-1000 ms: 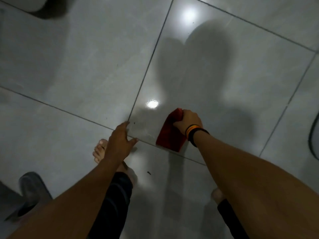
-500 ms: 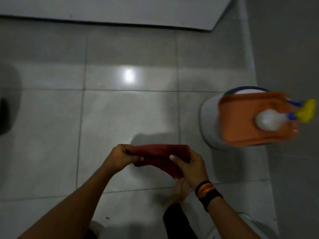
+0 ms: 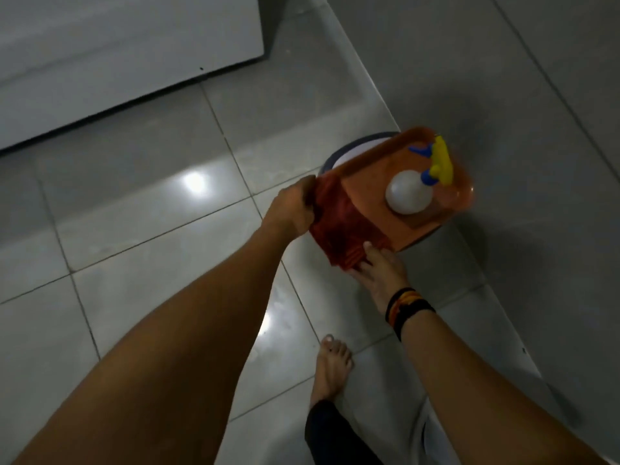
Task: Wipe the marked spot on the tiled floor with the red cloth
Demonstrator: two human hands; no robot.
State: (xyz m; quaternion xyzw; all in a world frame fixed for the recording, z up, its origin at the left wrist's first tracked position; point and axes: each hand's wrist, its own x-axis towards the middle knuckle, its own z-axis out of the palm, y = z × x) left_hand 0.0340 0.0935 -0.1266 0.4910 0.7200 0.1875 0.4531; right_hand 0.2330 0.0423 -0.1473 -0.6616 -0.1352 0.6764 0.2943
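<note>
Premises appear domestic, an indoor room of a home. The floor (image 3: 151, 256) is laid in large glossy grey tiles with thin grout lines, reflecting ceiling lights. A bare foot (image 3: 330, 370) stands on it. Beyond the foot, an orange tray (image 3: 375, 182) carries a white spray bottle (image 3: 407, 193) with a yellow trigger. A white panel (image 3: 117, 55) lies further off, left of the tray.

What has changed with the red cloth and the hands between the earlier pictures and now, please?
A second ago the right hand alone pressed the red cloth on the floor while the left hand rested on the tile. Then both hands lifted the cloth and stretched it out. Now they have carried it to the edge of the orange tray. The spray bottle stays on the tray, as half a second ago.
</note>
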